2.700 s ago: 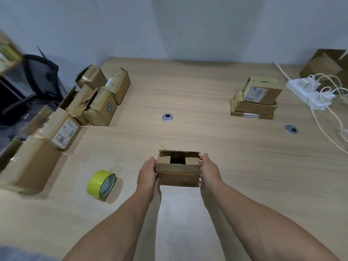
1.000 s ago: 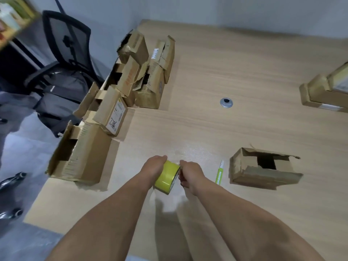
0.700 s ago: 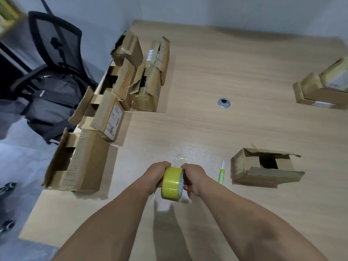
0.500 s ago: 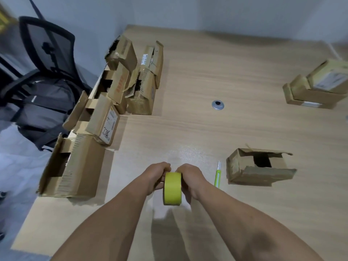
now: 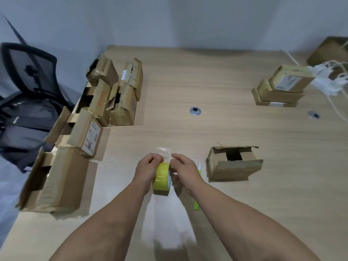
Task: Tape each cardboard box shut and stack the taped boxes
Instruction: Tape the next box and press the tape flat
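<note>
Fingers (image 5: pixel 156 159) of left hand (image 5: pixel 146 171) and right hand (image 5: pixel 185 169) clamp tape roll (image 5: pixel 161 176) between them

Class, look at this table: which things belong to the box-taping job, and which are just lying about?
Job: yellow tape roll, held between left hand and right hand; open box; untaped boxes at left; stacked boxes; green tool, probably.
Lying about: office chair; backpack; power strip; table grommets.

From the tape roll (image 5: pixel 162 176): bare tabletop (image 5: pixel 188 76) at 12 o'clock, passable. Open box (image 5: pixel 233 164) blocks 3 o'clock, with a green tool (image 5: pixel 196 204) just beside the roll. Untaped boxes (image 5: pixel 84 129) crowd 9 to 11 o'clock. Taped stack (image 5: pixel 278 89) and cables (image 5: pixel 331 81) stand well apart at 2 o'clock.
</note>
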`<state>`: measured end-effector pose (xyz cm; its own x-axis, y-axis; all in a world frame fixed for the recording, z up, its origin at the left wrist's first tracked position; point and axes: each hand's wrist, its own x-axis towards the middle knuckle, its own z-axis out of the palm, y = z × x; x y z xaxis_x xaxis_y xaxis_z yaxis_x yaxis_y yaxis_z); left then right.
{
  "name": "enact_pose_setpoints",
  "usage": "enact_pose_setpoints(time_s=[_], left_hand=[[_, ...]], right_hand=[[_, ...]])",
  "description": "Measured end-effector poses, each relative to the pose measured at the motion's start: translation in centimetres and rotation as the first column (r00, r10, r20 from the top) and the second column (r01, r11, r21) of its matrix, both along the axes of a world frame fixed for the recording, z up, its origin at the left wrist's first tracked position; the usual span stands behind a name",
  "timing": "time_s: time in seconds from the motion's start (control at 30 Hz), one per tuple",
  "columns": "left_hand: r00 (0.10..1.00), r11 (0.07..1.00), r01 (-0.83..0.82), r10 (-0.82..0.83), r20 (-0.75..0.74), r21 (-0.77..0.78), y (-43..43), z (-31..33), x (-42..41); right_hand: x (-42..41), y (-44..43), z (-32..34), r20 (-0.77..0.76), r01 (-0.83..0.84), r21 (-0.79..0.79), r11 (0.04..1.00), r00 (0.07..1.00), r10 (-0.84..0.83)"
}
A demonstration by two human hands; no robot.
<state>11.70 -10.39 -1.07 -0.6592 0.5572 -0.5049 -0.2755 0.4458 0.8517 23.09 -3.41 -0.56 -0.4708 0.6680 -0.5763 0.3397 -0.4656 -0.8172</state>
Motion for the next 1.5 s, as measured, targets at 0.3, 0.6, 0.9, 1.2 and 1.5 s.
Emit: enact_pose_setpoints(time_s=[0.3,0.6,0.9,1.2,1.5], left_hand=[[0.993,0.997,0.013,-0.005,-0.118,0.072,3.0,3.1,2.7],[0.961,0.990,0.127,-0.107,-0.254,0.067,7.7,6.0,8.4],[0.961,0.994,0.108,-0.100,-0.257,0.017,8.1,5.7,11.1],[0.947,0.989,0.137,-0.147,-0.287,-0.054,9.6,6.3,12.9],[0.873,0.918,0.385,-0.394,-0.287,-0.091,11.1,8.8,12.7]], right_hand=[[6.1,3.7,3.9,0.118,-0.135,0.582,0.802,0.990,0.081],[13.8,6.8,6.1,0.024,-0.056,0.878,0.475,0.997,0.074],[20.4,11.4,3.6,0.414,-0.312,0.818,0.483,0.902,-0.118],[21.7,14.0,2.2,0.601,-0.648,0.588,0.484,0.751,0.276],[21.8,13.4,-1.9,0.488,-0.492,0.700,0.518,0.859,0.157]])
